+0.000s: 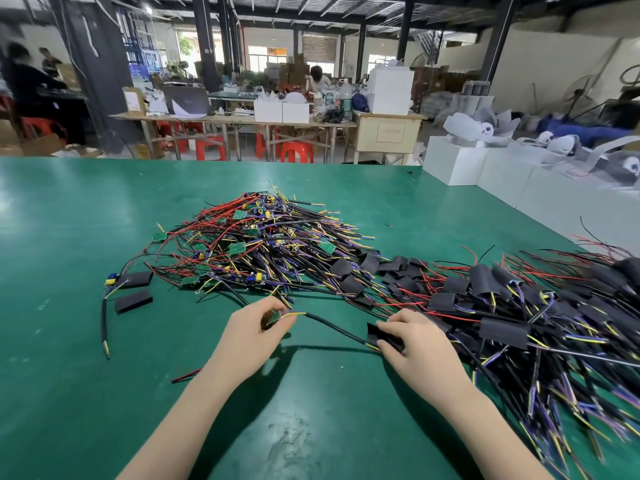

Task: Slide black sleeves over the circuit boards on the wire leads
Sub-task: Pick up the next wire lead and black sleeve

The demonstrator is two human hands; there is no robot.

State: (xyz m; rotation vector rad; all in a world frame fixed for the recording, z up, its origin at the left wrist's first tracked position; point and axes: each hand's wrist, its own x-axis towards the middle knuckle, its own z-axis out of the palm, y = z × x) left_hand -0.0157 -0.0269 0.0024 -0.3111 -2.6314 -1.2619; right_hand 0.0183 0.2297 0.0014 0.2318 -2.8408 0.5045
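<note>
My left hand [254, 327] pinches a small green circuit board [276, 317] above the green table. A black-jacketed wire lead [334, 327] runs from that board to the right. My right hand [410, 339] grips a black sleeve [375, 336] at the lead's far end, where yellow wire tips show. Behind my hands lies a pile of bare boards with red, black and yellow leads [256, 247]. To the right spreads a heap of sleeved boards [512, 306].
Two loose black sleeves [133, 301] and a lead with a yellow part [110, 281] lie at the left on the green table [69, 358]. White boxes [485, 168] line the right edge. Work tables, red stools and people are far behind.
</note>
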